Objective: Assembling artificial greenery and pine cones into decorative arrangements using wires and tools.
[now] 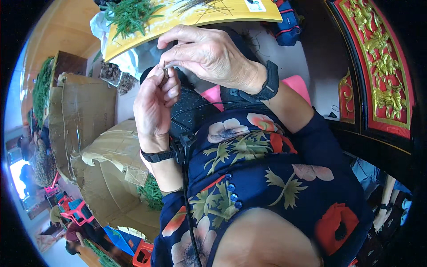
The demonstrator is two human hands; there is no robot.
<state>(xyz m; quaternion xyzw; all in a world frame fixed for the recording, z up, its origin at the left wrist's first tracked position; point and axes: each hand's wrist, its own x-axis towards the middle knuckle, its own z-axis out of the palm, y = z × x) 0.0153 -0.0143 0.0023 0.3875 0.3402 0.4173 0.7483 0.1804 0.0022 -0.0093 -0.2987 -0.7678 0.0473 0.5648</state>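
My left hand (153, 104) is closed, its thumb and fingers pinching a small brownish piece (165, 76) that is too small to name. From the right, my right hand (207, 55) reaches across, thumb and forefinger pressed together at the left fingertips. What the right fingers hold, if anything, I cannot make out. Both hands are raised above my lap, just short of the yellow table (262, 16). On that table lie a pile of green leafy sprigs (131, 18) and a bundle of thin brown stems or wires (202, 6).
Torn cardboard boxes (82, 104) stand at my left, with green sprigs (152, 193) inside one. Behind them is a basket of brown clumps (110, 72). A dark blue bag (287, 24) lies at the far right, near a carved red-and-gold panel (387, 66). Other people are at lower left.
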